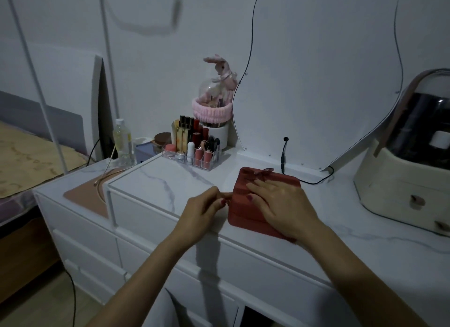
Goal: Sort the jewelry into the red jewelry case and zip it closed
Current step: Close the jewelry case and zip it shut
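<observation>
Bed edge (29, 156) at far left of frame, then a clear bottle (123, 141) and an acrylic lipstick organiser (194, 153) in the upper middle, with a pink-banded brush cup (211, 117) behind it.

Left hand (202, 214), centre frame: thumb and forefinger pinched together at the left edge of the red jewelry case (258, 204). I judge it holds the zipper pull, though the pull itself is too small for me to make out.

The case lies shut on the marble dresser top (158, 180), lower centre, bow toward the mirror. No loose jewelry in sight, so I take sorting as done and zipping as the step in hand.

Right hand (280, 200) lies flat on the lid, fingers straight, pressing down.

To do it well, I would keep that palm firm so the case cannot slide, and draw the pull along the seam, slowing at the corners.

Right of the case: a black cable (283, 156) running down beside the mirror (316, 83), near the case's far edge and liable to snag. A cream cosmetics box (401, 192) stands at far right, well apart.
</observation>
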